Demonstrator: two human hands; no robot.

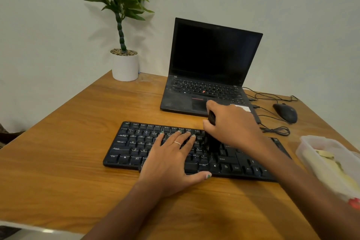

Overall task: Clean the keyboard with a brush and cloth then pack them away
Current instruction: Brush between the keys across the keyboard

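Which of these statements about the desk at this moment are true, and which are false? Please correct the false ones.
1. The left hand lies flat on the keyboard. True.
2. The right hand holds a cloth. False: its fingers grip a black brush, bristles on the keys.
3. The laptop is closed. False: it is open, with a dark screen.
4. A mouse lies right of the laptop. True.
5. The potted plant stands at the table's far corner. True.
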